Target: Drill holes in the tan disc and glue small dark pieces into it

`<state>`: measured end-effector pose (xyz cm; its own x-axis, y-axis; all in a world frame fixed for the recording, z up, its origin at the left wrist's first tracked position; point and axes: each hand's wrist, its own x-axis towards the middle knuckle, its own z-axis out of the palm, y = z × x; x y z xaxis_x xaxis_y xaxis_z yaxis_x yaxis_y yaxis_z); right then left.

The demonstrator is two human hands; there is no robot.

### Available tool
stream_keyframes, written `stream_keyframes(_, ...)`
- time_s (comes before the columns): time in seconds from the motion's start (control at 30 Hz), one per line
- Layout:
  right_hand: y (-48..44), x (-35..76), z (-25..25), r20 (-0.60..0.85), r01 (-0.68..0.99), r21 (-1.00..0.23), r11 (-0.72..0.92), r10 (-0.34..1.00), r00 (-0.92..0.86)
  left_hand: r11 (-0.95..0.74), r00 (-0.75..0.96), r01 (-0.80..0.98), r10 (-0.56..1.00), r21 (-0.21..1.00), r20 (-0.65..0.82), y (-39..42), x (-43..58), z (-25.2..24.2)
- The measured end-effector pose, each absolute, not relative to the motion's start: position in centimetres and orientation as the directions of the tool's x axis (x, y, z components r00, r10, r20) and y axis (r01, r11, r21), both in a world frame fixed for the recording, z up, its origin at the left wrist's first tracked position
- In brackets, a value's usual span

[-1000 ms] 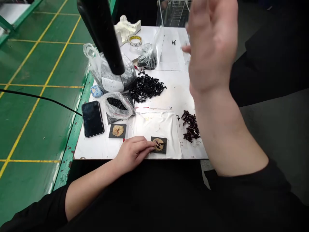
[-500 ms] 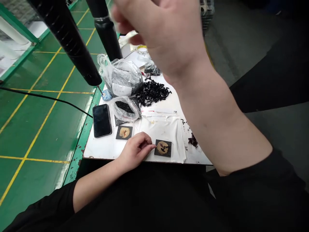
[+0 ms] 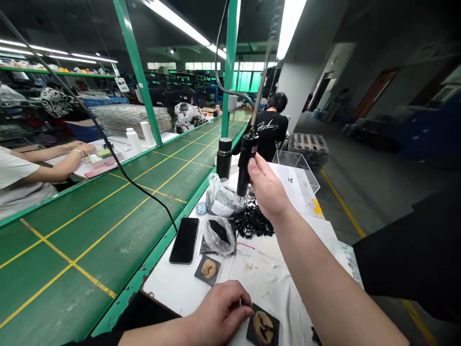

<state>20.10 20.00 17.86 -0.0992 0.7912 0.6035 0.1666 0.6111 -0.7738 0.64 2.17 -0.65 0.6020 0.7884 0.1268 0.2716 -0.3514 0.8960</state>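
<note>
Head view: the left hand [image 3: 219,307] sits low at the near edge of the worktop [image 3: 169,293], its grip narrow, with the fingers curled in and a small white sliver [image 3: 240,302] standing up at the fingertips. Just beside those fingers lies a black square pad [image 3: 272,315] carrying a tan oval piece [image 3: 262,327] with dark marks on it. The right hand [image 3: 268,188] is raised further along, its grip part-curled right beside a black cylindrical hand tool [image 3: 247,161] that hangs upright from a thin rod. Whether the fingers have closed on it, I cannot tell.

Under the tool sits a knotted plastic bag [image 3: 221,196], with a heap of small black plastic parts [image 3: 254,222] just beside it. Nearer lie a clear bag of black pellets [image 3: 218,235], a smartphone [image 3: 184,240], a second pad with a tan piece [image 3: 208,269] and a white cloth [image 3: 273,283] under the first pad. A black flask [image 3: 224,157] and a clear acrylic box [image 3: 295,168] stand beyond. Left of the worktop runs a long green bench [image 3: 108,211]; a co-worker's hands [image 3: 77,151] rest on a far table, and a person in a black shirt [image 3: 270,127] stands further off.
</note>
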Motion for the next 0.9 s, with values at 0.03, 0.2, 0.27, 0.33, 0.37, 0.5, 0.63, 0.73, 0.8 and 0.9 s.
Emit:
stream_keyframes(0.03,20.0,19.6,18.5,0.589,0.094,-0.798,0.596,0.803,-0.093,-0.371,0.606,0.262,0.782,0.891,0.147,2.2,0.6,-0.4)
stream_keyframes(0.2,17.8,19.6,19.6,0.436,-0.123,-0.9,0.418,0.864,-0.251,-0.41,0.607,0.21,0.766,0.888,0.21,2.5,0.5,1.0)
stream_keyframes(0.27,15.7,20.0,19.0,0.391,-0.091,-0.92,0.382,0.869,-0.304,-0.37,0.598,0.217,0.782,0.903,0.176,2.7,0.4,1.3)
stream_keyframes(0.33,13.2,20.4,18.2,0.337,-0.076,-0.941,0.33,0.888,-0.314,-0.325,0.591,0.23,0.796,0.917,0.134,2.9,0.2,1.5)
stream_keyframes(0.37,11.9,20.5,17.8,0.315,-0.091,-0.949,0.301,0.901,-0.298,-0.307,0.588,0.234,0.8,0.923,0.117,3.0,0.2,1.5)
stream_keyframes(0.5,7.1,20.4,15.7,0.288,-0.266,-0.929,0.259,0.954,-0.078,-0.259,0.567,0.238,0.819,0.936,0.083,3.0,0.3,1.6)
stream_keyframes(0.63,3.4,20.2,13.5,0.298,-0.46,-0.833,0.307,0.95,0.093,-0.265,0.566,0.204,0.817,0.942,0.107,2.9,0.5,1.9)
stream_keyframes(0.73,1.8,20.1,12.1,0.337,-0.554,-0.759,0.344,0.934,0.117,-0.277,0.588,0.173,0.799,0.945,0.127,2.9,0.4,2.0)
stream_keyframes(0.8,1.2,20.1,11.4,0.355,-0.574,-0.736,0.358,0.927,0.122,-0.283,0.602,0.151,0.786,0.947,0.139,2.9,0.4,1.9)
stream_keyframes(0.9,0.9,20.1,10.7,0.377,-0.576,-0.725,0.377,0.918,0.125,-0.316,0.62,0.115,0.763,0.942,0.18,3.0,0.3,2.0)
